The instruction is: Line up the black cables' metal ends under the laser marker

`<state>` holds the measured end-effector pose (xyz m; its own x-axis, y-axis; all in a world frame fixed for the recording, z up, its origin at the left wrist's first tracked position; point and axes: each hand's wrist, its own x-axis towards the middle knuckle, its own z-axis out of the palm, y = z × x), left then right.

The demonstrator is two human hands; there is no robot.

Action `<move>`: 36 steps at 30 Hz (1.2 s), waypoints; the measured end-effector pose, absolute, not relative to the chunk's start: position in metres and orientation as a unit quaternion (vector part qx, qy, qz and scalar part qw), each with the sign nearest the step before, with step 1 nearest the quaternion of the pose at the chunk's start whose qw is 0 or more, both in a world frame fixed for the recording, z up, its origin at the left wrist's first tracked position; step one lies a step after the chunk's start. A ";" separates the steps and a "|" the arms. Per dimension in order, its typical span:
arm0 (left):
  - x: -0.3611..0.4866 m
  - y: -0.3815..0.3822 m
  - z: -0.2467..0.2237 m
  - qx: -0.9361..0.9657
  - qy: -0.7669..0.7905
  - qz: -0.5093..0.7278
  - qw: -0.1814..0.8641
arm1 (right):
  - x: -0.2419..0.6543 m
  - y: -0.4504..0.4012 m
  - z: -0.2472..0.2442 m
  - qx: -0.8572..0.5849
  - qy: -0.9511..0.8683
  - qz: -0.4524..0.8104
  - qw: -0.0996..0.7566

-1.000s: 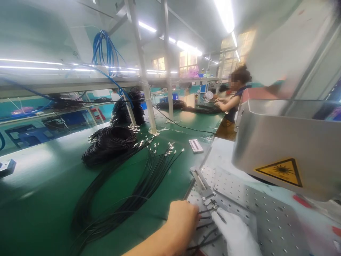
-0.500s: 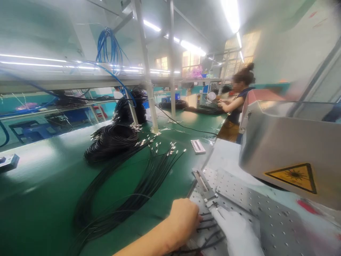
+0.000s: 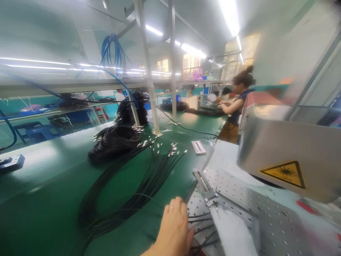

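My bare left hand (image 3: 174,224) is at the edge of the perforated metal plate (image 3: 277,217), its fingers curled; whatever they hold is hidden. Several black cables (image 3: 201,220) run across the plate between my hands. My right hand (image 3: 231,229), in a white glove, has its fingertips at a small metal fixture (image 3: 205,183); its fingers are pressed together at the fixture, and what they grip is too small to make out. A fanned bundle of black cables (image 3: 144,192) with silvery ends lies on the green table (image 3: 48,209) to the left.
A metal machine head (image 3: 287,149) with a yellow laser warning sign overhangs the plate at right. Coiled black cables (image 3: 114,142) and a small slotted block (image 3: 198,147) sit on the table. Shelf posts (image 3: 153,106) rise behind. A person (image 3: 237,103) works at the far right.
My left hand has moved slightly left and turned, with its back now more in view. My right hand stays at the fixture. The view has shifted slightly.
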<state>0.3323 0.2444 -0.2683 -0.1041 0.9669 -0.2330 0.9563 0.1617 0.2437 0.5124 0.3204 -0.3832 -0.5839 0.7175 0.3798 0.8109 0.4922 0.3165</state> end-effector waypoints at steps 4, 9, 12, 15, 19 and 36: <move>0.321 0.229 -0.277 0.647 0.736 0.009 0.198 | 0.516 0.327 -0.385 -0.427 -0.879 -0.186 0.102; 0.313 0.231 -0.281 0.611 0.679 0.156 0.376 | 0.517 0.333 -0.383 -0.426 -0.889 -0.119 0.113; 0.316 0.252 -0.262 0.563 0.678 0.240 0.406 | 0.515 0.333 -0.385 -0.427 -0.890 -0.115 0.114; 0.323 0.279 -0.239 0.650 0.712 0.158 0.213 | 0.514 0.333 -0.388 -0.447 -0.883 -0.101 0.106; 0.339 0.303 -0.235 0.692 0.702 0.025 0.167 | 0.514 0.342 -0.397 -0.524 -0.845 -0.002 0.108; 0.361 0.325 -0.289 0.681 0.682 0.027 0.264 | 0.518 0.364 -0.426 -0.538 -0.831 0.088 0.115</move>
